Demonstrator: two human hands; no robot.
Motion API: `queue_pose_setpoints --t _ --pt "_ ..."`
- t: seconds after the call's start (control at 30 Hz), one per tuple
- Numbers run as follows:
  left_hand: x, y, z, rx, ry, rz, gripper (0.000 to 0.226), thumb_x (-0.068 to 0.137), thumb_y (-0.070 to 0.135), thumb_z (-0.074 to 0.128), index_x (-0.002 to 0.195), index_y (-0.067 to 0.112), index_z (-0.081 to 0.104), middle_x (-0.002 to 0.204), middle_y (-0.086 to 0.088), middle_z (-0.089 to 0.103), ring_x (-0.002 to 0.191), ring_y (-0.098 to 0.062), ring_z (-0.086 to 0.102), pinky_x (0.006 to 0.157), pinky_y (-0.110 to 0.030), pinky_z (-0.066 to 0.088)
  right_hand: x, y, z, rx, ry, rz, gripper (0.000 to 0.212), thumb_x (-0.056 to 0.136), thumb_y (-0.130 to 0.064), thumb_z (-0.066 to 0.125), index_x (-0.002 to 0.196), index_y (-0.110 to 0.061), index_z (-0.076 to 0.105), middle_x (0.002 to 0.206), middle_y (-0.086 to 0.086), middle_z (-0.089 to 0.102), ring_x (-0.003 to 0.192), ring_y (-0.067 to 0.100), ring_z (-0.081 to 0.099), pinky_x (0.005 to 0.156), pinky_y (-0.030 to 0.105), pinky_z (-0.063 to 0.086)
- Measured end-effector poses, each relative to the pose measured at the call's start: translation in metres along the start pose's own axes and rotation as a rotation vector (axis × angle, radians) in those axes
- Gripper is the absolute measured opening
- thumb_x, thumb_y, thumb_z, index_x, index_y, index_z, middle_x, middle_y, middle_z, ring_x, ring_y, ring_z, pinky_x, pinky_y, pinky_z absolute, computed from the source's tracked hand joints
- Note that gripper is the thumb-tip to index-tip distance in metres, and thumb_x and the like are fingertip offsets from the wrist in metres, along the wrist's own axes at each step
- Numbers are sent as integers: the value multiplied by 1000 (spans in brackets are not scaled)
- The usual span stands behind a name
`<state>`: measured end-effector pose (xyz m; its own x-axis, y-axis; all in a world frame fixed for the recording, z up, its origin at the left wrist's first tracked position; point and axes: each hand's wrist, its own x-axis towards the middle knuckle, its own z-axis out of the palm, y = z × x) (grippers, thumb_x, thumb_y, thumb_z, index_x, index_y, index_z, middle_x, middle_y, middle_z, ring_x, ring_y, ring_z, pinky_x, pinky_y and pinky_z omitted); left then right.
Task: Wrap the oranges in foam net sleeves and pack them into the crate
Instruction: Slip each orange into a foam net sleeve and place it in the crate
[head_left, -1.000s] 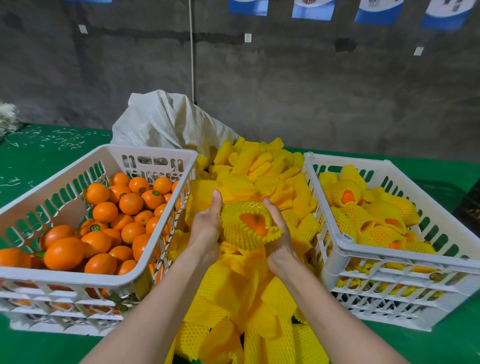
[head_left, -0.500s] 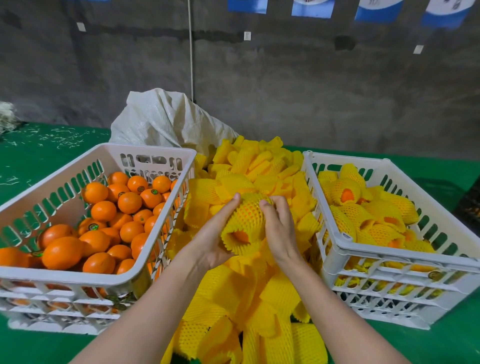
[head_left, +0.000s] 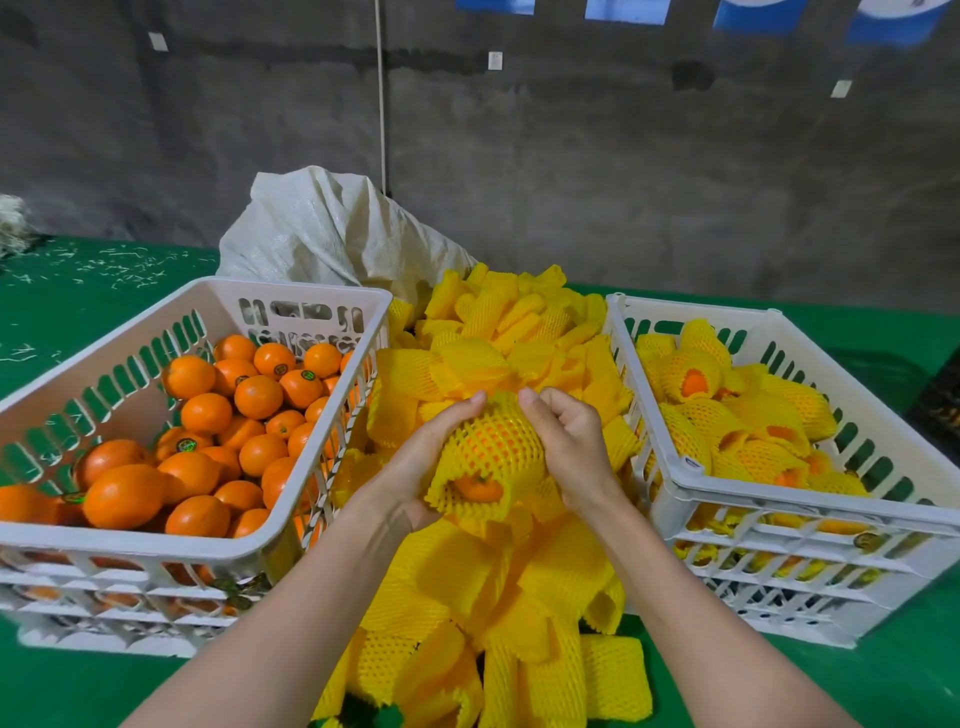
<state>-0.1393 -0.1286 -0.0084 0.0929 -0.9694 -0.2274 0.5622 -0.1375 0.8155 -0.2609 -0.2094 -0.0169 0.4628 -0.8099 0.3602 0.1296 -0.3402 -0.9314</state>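
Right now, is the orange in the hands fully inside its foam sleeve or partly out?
Inside, mostly: the foam sleeve covers the orange, bare skin showing only at its open near end.

1. A fruit-packing shed or workshop is shown.
2. A rough grey concrete wall (head_left: 623, 182) is seen at 12 o'clock, with blue-and-white pennants (head_left: 756, 13) hung along its top.
3. A green-covered table (head_left: 78, 296) is laid with a white slatted crate (head_left: 130, 543) of loose oranges (head_left: 258, 396) at 9 o'clock and a second crate (head_left: 810, 501) of netted oranges (head_left: 696, 371) at 3 o'clock.
4. Foam net sleeves (head_left: 519, 577) are heaped between them, and a woven sack (head_left: 322, 228) is slumped at 11 o'clock.
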Motion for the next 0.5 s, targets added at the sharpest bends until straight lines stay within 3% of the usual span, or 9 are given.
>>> queue_pose_setpoints --t 0.07,0.1,0.2,0.27,0.33,0.43,0.5 --pt "1 2 1 22 15 36 46 69 50 62 98 16 72 95 -11 74 82 -24 72 59 -31 56 -4 1 -4 -86 3 -54 19 85 -35 55 76 -20 47 68 -4 44 61 5 43 55 22 35" --pt "1 3 2 85 45 50 48 70 54 59 103 20 69 97 -8 74 86 -22 72 63 -32 56 -7 2 -5 -98 22 -52 10 86 -34 56 89 -27 50 83 -5 52 74 3 51 61 17 41" --pt "3 3 8 349 183 159 31 83 52 55 97 27 66 93 5 74 91 -13 70 72 -30 53 -15 3 -6 -199 73 -100 15 91 -34 54 105 -38 49 115 -1 51 102 1 52 77 7 41" --pt "6 3 15 413 266 265 16 91 37 56 93 25 66 96 5 70 100 -16 63 83 -32 49 -20 -1 -1 -244 13 -86 20 88 -42 48 108 -41 50 120 -6 50 110 -2 48 87 10 39" --pt "10 4 20 427 286 353 11 93 24 55 96 26 65 95 11 63 99 -12 57 84 -29 46 -23 -4 3 -230 -62 -57 29 84 -46 48 113 -41 47 121 -17 50 115 -8 43 92 11 37" --pt "16 6 28 397 262 330 34 93 26 55 126 33 52 117 14 53 109 -7 51 91 -28 45 -23 -9 3 -147 -118 -23 44 79 -45 57 119 -38 41 120 -28 44 112 -17 41 89 8 39" --pt "21 8 36 388 261 316 28 93 29 55 122 27 56 122 4 57 109 -12 55 88 -26 48 -22 -12 -2 -138 -93 -24 51 78 -37 67 121 -33 40 119 -24 45 112 -7 46 91 19 44"
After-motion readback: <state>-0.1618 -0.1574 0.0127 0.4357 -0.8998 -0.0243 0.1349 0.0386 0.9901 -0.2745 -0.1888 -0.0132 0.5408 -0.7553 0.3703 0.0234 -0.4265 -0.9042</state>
